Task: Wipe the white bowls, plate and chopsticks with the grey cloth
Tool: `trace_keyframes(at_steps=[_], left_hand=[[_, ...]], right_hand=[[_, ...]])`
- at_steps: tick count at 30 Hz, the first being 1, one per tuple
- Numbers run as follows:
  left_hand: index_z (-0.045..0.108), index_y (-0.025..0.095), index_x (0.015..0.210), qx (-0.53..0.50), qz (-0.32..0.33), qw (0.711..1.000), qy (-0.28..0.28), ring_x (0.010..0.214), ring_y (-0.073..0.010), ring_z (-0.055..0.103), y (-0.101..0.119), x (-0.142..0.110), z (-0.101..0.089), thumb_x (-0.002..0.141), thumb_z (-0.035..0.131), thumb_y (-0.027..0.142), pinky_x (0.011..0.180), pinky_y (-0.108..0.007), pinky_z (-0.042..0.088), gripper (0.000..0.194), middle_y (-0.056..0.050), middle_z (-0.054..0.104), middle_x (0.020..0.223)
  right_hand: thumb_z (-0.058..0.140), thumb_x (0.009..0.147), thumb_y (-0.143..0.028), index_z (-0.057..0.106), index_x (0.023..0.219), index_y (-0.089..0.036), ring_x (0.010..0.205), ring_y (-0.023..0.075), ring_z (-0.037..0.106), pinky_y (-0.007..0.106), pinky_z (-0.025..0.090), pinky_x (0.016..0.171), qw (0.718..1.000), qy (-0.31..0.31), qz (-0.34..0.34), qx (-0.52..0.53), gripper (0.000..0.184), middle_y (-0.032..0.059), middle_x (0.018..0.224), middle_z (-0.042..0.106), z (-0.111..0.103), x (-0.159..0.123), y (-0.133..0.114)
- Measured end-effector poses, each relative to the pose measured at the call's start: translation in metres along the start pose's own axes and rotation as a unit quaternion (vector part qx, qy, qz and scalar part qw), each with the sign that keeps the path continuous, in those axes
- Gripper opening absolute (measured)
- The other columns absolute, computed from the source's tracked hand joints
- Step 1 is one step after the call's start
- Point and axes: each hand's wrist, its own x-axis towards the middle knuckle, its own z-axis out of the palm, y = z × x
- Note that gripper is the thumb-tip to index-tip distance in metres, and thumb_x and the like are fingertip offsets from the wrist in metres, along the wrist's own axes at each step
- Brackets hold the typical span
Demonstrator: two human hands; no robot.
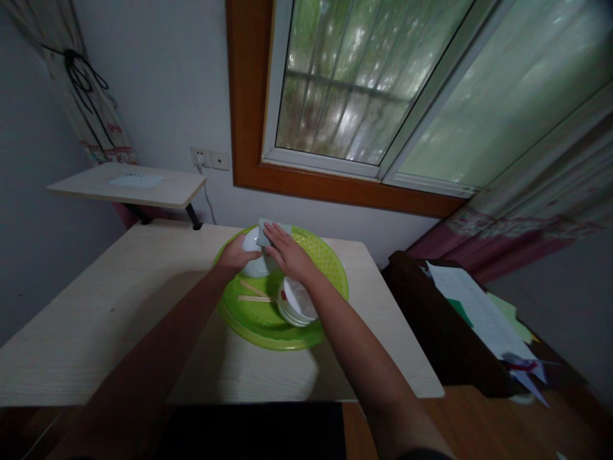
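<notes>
My left hand [235,253] grips a white bowl or dish [249,241] by its side, above a round green plastic tray [272,344]. My right hand [288,251] presses a pale grey cloth [263,232] against the dish, fingers laid over the cloth. Just below my hands another white surface [256,268] shows; whether it is part of the same dish I cannot tell. A stack of white bowls [297,313] with a red mark stands in the tray beside my right forearm, which hides part of it. Left of the stack lie wooden chopsticks [253,298].
The tray rests on a pale wooden table [158,306]. A raised shelf [129,182] with a paper on it stands at the back left. Behind are a wall socket [211,158] and a window [354,83]. To the right, papers [472,306] lie on a dark brown piece of furniture.
</notes>
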Motion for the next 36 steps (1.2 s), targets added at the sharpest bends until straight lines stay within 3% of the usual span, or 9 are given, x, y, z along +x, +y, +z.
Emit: trace_keyframes(at_steps=[3, 7, 10, 16, 23, 27, 31, 36], left_hand=[[0.063, 0.016, 0.102, 0.012, -0.009, 0.999, 0.040, 0.088, -0.0248, 0.066, -0.002, 0.001, -0.003, 0.056, 0.080, 0.032, 0.084, -0.038, 0.052, 0.052, -0.004, 0.070, 0.094], [0.059, 0.016, 0.099, -0.017, -0.002, 0.997, 0.071, 0.092, -0.0263, 0.065, -0.006, 0.005, -0.005, 0.058, 0.081, 0.036, 0.085, -0.040, 0.051, 0.051, -0.006, 0.068, 0.097], [0.058, 0.016, 0.099, -0.035, -0.006, 0.997, 0.072, 0.094, -0.0269, 0.065, -0.007, 0.006, -0.004, 0.057, 0.082, 0.037, 0.086, -0.041, 0.051, 0.052, -0.007, 0.068, 0.097], [0.058, 0.015, 0.104, -0.013, 0.006, 0.999, 0.050, 0.096, -0.0268, 0.064, -0.007, 0.005, -0.003, 0.058, 0.081, 0.035, 0.089, -0.042, 0.050, 0.055, -0.007, 0.067, 0.102], [0.059, 0.015, 0.109, 0.002, 0.007, 1.000, 0.002, 0.094, -0.0254, 0.064, -0.004, 0.004, -0.001, 0.059, 0.080, 0.034, 0.085, -0.039, 0.052, 0.058, -0.007, 0.068, 0.102], [0.058, 0.015, 0.111, -0.050, 0.002, 0.999, -0.015, 0.091, -0.0245, 0.065, -0.001, 0.002, 0.000, 0.058, 0.082, 0.037, 0.081, -0.036, 0.052, 0.062, -0.007, 0.069, 0.100], [0.058, 0.014, 0.106, -0.077, -0.002, 0.997, -0.002, 0.087, -0.0232, 0.064, 0.002, 0.001, 0.000, 0.057, 0.082, 0.035, 0.079, -0.036, 0.051, 0.059, -0.007, 0.068, 0.097], [0.058, 0.013, 0.107, -0.089, -0.001, 0.996, 0.019, 0.092, -0.0252, 0.065, -0.001, 0.003, -0.003, 0.057, 0.081, 0.034, 0.084, -0.039, 0.051, 0.060, -0.009, 0.069, 0.104]], right_hand=[[0.038, 0.103, -0.050, 0.044, 0.152, -0.021, 0.149, 0.0212, 0.035, 0.045, 0.027, 0.125, 0.994, 0.046, 0.087, 0.051, 0.056, 0.0079, 0.159, 0.039, 0.003, -0.003, 0.018], [0.038, 0.101, -0.058, 0.057, 0.142, -0.022, 0.140, 0.0239, 0.049, 0.048, 0.035, 0.120, 0.969, 0.083, 0.198, 0.122, 0.057, 0.0090, 0.147, 0.054, 0.008, -0.008, 0.038], [0.038, 0.100, -0.061, 0.063, 0.136, -0.023, 0.135, 0.0242, 0.055, 0.050, 0.041, 0.116, 0.954, 0.091, 0.240, 0.152, 0.058, 0.0081, 0.140, 0.061, 0.011, -0.010, 0.045], [0.040, 0.100, -0.058, 0.055, 0.143, -0.022, 0.140, 0.0241, 0.049, 0.047, 0.035, 0.120, 0.975, 0.082, 0.183, 0.094, 0.059, 0.0090, 0.149, 0.053, 0.006, -0.009, 0.039], [0.040, 0.104, -0.038, 0.042, 0.152, -0.017, 0.153, 0.0218, 0.026, 0.047, 0.025, 0.126, 0.999, 0.043, 0.016, -0.002, 0.053, 0.0099, 0.161, 0.036, -0.005, -0.003, 0.005], [0.042, 0.103, -0.030, 0.042, 0.152, -0.024, 0.155, 0.0207, 0.019, 0.050, 0.026, 0.126, 0.999, 0.009, -0.049, -0.021, 0.049, 0.0037, 0.162, 0.035, -0.007, 0.001, -0.012], [0.040, 0.103, -0.029, 0.044, 0.151, -0.020, 0.154, 0.0215, 0.022, 0.049, 0.026, 0.126, 0.998, 0.020, -0.042, -0.035, 0.049, 0.0059, 0.161, 0.037, -0.007, 0.003, -0.011], [0.039, 0.104, -0.033, 0.049, 0.148, -0.021, 0.150, 0.0231, 0.032, 0.049, 0.028, 0.126, 0.996, 0.069, 0.039, -0.031, 0.047, 0.0065, 0.158, 0.041, -0.004, 0.001, 0.003]])
